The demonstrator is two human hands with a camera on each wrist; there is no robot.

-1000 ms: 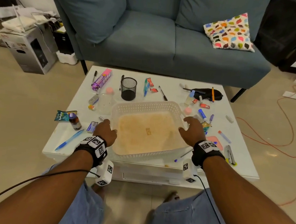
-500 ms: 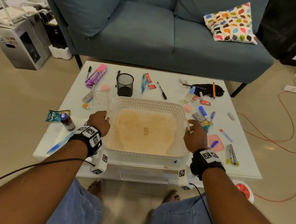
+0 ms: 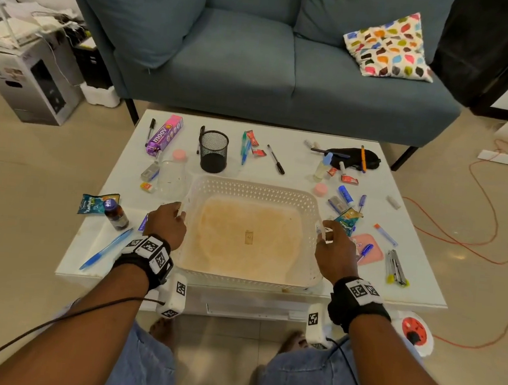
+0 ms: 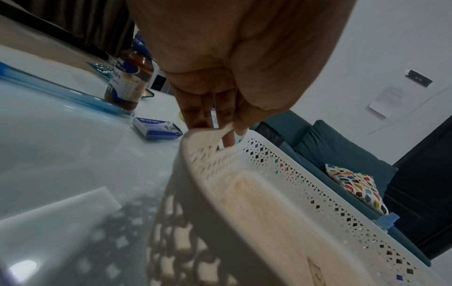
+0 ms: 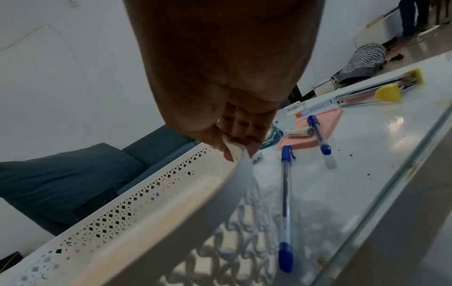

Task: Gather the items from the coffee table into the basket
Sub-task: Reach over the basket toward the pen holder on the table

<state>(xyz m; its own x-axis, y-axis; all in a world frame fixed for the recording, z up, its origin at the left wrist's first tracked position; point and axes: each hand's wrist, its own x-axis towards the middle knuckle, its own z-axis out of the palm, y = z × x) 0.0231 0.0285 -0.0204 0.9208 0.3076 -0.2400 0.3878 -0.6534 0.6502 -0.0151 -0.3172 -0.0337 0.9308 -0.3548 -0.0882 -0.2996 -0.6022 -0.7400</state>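
Observation:
A white perforated basket [image 3: 254, 190], empty with a stained bottom, stands in the middle of the white coffee table [image 3: 295, 165]. My left hand [image 3: 169, 216] grips its left handle. In the left wrist view the fingers [image 4: 228, 139] curl through the handle slot of the basket [image 4: 281, 203]. My right hand [image 3: 329, 236] grips the right handle. In the right wrist view the right hand [image 5: 233, 144] pinches the rim of the basket [image 5: 171, 193]. I cannot tell whether the basket rests on the table or is slightly raised.
Left of the basket lie a brown bottle [image 3: 116, 214], a teal sachet [image 3: 92, 203], a blue pen [image 3: 106, 248] and a small blue box [image 4: 157, 128]. A black mesh cup [image 3: 213, 151] and a pink box [image 3: 165, 134] stand behind. A pink pad [image 3: 369, 250], pens and a teal packet [image 3: 346, 221] crowd the right. A sofa [image 3: 260, 53] is beyond.
Both hands slid forward along the basket's sides and closed on its handles. The basket turned from a slight skew to square with the table.

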